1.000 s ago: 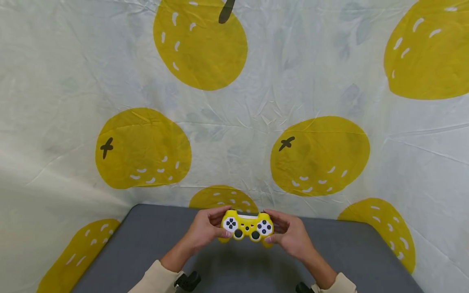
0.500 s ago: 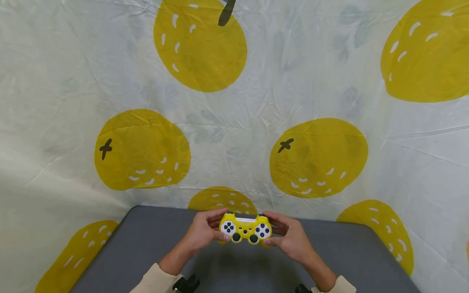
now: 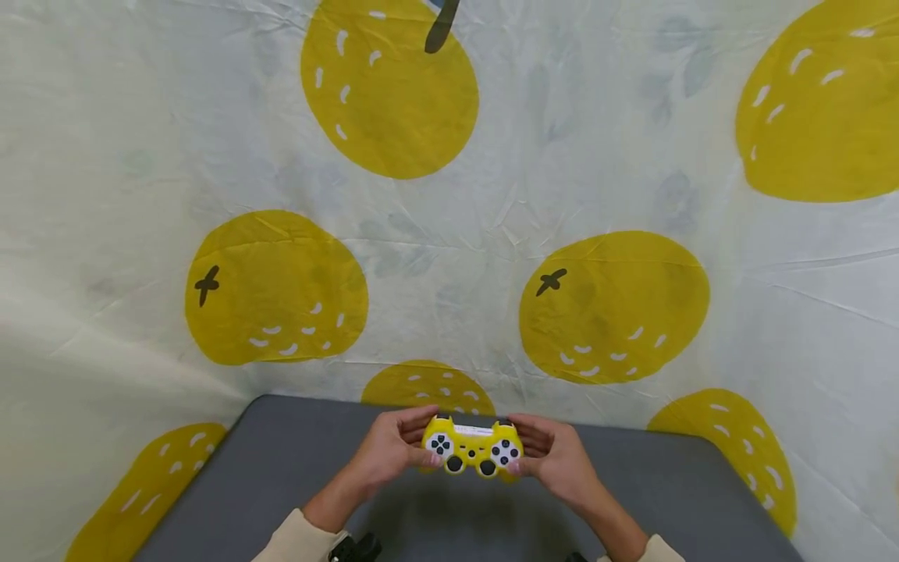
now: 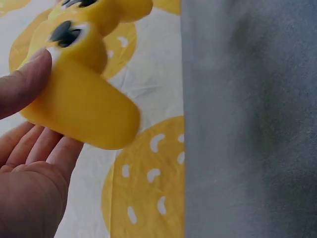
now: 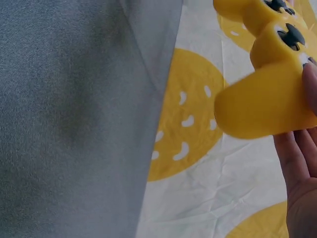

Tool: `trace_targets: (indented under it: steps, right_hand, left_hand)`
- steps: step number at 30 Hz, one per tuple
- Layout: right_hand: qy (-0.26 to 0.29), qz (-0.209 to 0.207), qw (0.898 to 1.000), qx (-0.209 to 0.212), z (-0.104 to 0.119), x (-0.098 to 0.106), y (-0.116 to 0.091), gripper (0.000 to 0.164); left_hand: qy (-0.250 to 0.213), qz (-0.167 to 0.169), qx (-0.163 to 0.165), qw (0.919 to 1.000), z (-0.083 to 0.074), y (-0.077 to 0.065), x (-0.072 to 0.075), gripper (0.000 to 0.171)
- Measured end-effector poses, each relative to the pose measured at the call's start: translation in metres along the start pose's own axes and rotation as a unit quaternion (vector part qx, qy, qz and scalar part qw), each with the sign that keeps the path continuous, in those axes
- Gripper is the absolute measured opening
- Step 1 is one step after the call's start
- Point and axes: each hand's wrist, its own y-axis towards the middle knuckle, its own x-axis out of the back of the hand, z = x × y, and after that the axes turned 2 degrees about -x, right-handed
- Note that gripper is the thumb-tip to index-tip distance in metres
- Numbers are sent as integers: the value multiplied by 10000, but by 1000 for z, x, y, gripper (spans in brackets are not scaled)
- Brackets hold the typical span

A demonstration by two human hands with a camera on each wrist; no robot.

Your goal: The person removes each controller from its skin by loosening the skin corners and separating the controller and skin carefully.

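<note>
Cloth (image 3: 449, 203) behind; left hand (image 3: 390, 446) and right hand (image 3: 557, 457) pinch controller (image 3: 472, 443); likely light, stiff; best held by grips (image 4: 91, 106)

Controller (image 3: 472, 445) partly outside wrist views

Controller (image 3: 472, 449): single unit, yellow body, face turned toward the head camera. On the left of the face, a white disc carries four black direction buttons (image 3: 440, 444); on the right, a similar disc carries four round black buttons (image 3: 505, 451). Two black sticks (image 3: 454, 464), ringed in white, sit side by side lower down. A white strip (image 3: 473, 430) runs along the upper edge. Pose: near level across, right end slightly lower in the head view. Position: raised above the table (image 3: 281, 460), held between left hand (image 3: 393, 443) and right hand (image 3: 563, 454), one thumb on the face at each end. Grips (image 4: 94, 109): smooth, rounded, ends clear of the fingers
</note>
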Motion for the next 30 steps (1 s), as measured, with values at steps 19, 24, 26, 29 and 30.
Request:
trace_targets:
  steps: [19,24,26,29,30]
  right_hand:
    - [-109,-1243,9922,63,-3,-17,-9,64]
    - [-22,-1345,9900,431,-5,-21,-14,62]
    - [41,-1351,9895,520,-7,-23,-15,62]
    - [108,-1366,9892,514,-8,-24,-16,63]
    - [118,-1368,9892,522,-9,-25,-16,63]
  left_hand:
    - [148,240,-214,9994,-2,1,0,69]
    - [195,265,-353,9988,-1,-1,-2,66]
    - [232,241,-387,9987,-1,-1,-2,65]
    - [279,191,-433,9985,-1,-2,-2,64]
    - [296,165,-454,9984,-1,-2,-2,64]
